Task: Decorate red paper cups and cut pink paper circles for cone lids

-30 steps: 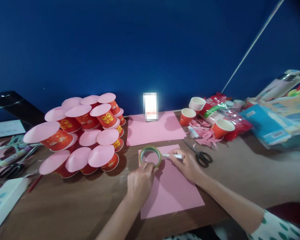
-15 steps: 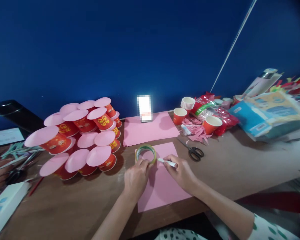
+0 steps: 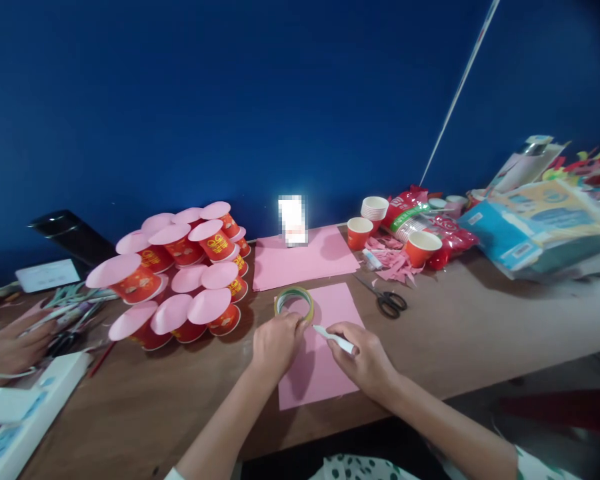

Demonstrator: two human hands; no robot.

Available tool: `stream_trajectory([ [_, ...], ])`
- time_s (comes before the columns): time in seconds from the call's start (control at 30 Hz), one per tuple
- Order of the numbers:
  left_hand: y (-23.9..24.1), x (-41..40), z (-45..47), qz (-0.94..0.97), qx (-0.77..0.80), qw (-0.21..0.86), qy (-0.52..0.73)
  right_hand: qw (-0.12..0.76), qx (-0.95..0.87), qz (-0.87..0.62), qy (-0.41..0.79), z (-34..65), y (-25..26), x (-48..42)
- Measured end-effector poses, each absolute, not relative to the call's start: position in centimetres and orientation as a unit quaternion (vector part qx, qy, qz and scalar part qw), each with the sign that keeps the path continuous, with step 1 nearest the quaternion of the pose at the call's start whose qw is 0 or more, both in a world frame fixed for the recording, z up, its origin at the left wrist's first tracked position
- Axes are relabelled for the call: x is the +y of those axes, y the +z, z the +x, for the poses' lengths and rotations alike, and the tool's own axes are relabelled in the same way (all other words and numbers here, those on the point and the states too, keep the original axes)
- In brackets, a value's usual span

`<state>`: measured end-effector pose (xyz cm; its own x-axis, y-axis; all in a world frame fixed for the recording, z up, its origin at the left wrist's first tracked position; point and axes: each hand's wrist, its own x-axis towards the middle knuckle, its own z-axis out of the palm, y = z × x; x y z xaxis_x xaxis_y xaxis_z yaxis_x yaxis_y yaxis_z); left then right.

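My left hand [image 3: 279, 345] presses and grips the near edge of a roll of tape [image 3: 310, 308], which lies flat on a pink sheet of paper [image 3: 325, 380]. In my right hand [image 3: 365, 357] is a white pen [image 3: 344, 344], held in a writing grip. Its tip points at the roll's lower right edge, close to the paper; whether it touches I cannot tell. Pink paper also shows through the roll's hole. Scissors with black handles [image 3: 391, 305] lie to the right of the sheet.
Stacked red paper cups [image 3: 225, 320] with pink paper discs [image 3: 172, 315] stand left. Behind lie more pink sheets [image 3: 310, 267]. Loose red cups [image 3: 423, 251], paper scraps [image 3: 397, 267] and a blue pack [image 3: 510, 233] sit right. Another person's hand [image 3: 17, 343] is near a power strip [image 3: 45, 400].
The view has swung slightly left, showing more of the other person's hand. My right hand has tilted the pen more steeply and lowered it a little beside the tape roll. My left hand keeps its hold.
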<state>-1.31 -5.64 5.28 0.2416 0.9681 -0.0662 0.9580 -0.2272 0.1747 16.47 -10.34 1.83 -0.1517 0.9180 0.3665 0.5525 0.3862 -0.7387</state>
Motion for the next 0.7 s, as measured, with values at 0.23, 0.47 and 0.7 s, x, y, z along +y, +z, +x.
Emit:
stream_trajectory([
  [0.23, 8.2, -1.9, -1.1, 0.806, 0.559, 0.184, -0.067, 0.339, -0.846, -0.393, 0.119, 15.2, 2.9, -12.6],
  [0.47, 9.1, 1.0, -0.5, 0.862, 0.415, 0.249, -0.152, 0.17, -0.935, -0.31, -0.024, 11.0, 3.6, -12.8],
  [0.7, 9.4, 1.2, -0.5, 0.85, 0.42, 0.273, -0.163, 0.128, -0.917, -0.368, -0.082, 7.5, 2.7, -11.3],
])
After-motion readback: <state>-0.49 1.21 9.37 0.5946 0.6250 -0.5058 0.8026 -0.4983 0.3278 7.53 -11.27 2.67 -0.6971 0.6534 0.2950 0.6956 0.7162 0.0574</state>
